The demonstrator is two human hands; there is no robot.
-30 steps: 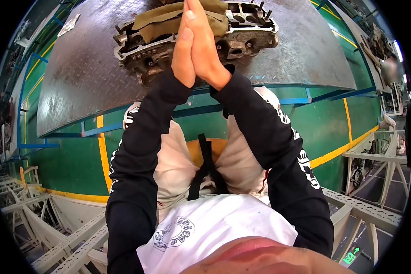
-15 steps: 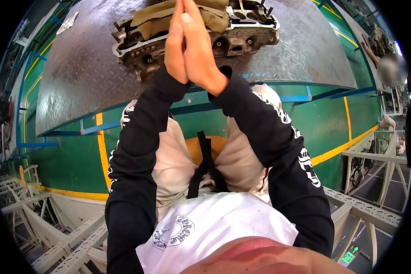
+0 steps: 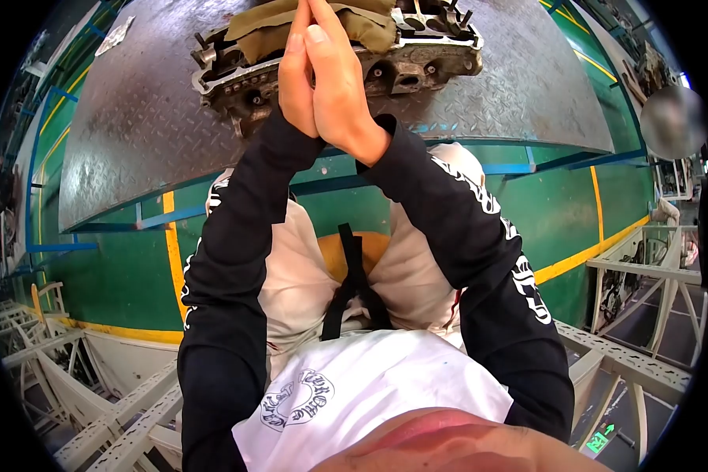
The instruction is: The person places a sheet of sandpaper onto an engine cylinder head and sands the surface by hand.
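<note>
My left hand [image 3: 296, 88] and my right hand [image 3: 340, 94] are pressed palm to palm, with fingers straight and pointing away from me. Nothing shows between them, and the fingertips run up to the top edge of the view. Just beyond and partly behind them, a dirty metal engine cylinder head [image 3: 417, 72] lies across the table. Folded olive-brown cloth [image 3: 267, 33] is draped over its top; my fingers hide part of it. I cannot tell whether the fingertips touch the cloth.
The cylinder head rests on a steel tread-plate table [image 3: 138, 134] with a blue frame [image 3: 173, 216]. A crumpled white scrap [image 3: 115, 36] lies at its far left. Pale metal racks [image 3: 637, 271] stand low on either side. Yellow lines [image 3: 175, 252] cross the green floor.
Both hands stay pressed together and appear slightly further left in view. The cylinder head and cloth have not moved on the table.
</note>
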